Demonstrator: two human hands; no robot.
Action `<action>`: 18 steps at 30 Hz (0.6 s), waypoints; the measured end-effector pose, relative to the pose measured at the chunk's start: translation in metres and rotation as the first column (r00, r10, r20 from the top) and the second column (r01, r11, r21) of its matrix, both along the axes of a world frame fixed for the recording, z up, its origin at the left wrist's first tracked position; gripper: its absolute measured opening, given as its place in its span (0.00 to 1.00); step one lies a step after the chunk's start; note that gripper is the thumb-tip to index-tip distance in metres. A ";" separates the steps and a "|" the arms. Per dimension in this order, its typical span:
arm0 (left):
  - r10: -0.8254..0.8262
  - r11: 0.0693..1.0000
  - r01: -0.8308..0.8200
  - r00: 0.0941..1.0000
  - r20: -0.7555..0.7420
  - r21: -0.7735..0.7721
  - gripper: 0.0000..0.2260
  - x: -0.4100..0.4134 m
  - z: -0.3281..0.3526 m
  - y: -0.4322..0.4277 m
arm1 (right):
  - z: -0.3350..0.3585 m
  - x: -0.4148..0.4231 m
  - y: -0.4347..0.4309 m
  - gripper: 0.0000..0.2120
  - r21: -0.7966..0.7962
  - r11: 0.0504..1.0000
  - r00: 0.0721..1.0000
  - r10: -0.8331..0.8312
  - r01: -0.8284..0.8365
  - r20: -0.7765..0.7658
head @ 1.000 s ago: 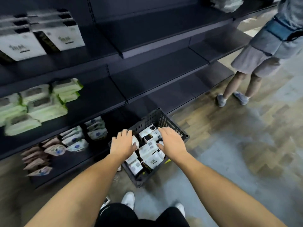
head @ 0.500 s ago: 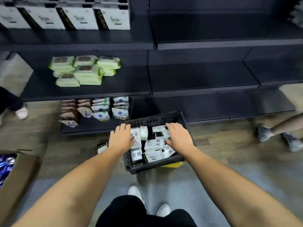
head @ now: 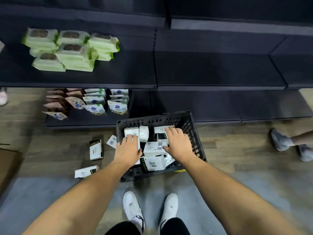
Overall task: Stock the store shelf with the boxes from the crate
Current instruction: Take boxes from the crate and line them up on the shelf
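Note:
A black plastic crate [head: 187, 118] stands on the floor in front of the dark shelf [head: 220, 70]. It holds several white boxes with black print [head: 153, 162]. My left hand [head: 128, 150] reaches over the crate's left side, and its fingers lie flat on a white box [head: 131, 132]. On the right side of the crate my right hand [head: 177, 145] rests on the boxes, its thumb touching a box with a QR label [head: 155, 147]. Neither hand lifts anything. Three more white boxes lie on the floor left of the crate [head: 96, 149].
Green wipe packs [head: 71, 50] sit on the middle shelf at left, and pouches [head: 94, 102] fill the bottom shelf below them. Another person's feet [head: 281, 139] stand at the right. A cardboard box [head: 6, 165] is at the left edge. My white shoes [head: 132, 206] are behind the crate.
The view has swung to face the shelf squarely and tilted down, so the boxes on the floor now show. Both hands have stayed on the boxes in the crate.

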State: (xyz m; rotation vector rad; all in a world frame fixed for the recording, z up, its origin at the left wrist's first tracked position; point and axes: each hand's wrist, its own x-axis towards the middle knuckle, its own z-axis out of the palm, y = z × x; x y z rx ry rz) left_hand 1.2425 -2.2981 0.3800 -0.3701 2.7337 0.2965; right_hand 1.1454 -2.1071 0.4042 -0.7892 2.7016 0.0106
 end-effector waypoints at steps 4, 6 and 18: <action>0.013 1.000 -0.013 1.000 -0.001 -0.020 0.25 -0.023 -0.062 -0.003 | -0.078 -0.018 0.001 0.36 0.037 0.999 0.998 0.037 -0.039 0.050; 0.020 1.000 -0.020 1.000 -0.003 -0.010 0.25 -0.031 -0.095 0.000 | -0.118 -0.025 0.001 0.37 0.056 0.997 0.996 0.053 -0.057 0.075; 0.028 1.000 -0.028 0.999 0.020 0.011 0.28 -0.041 -0.264 0.013 | -0.310 -0.050 -0.034 0.38 0.101 0.991 0.977 0.062 -0.084 0.203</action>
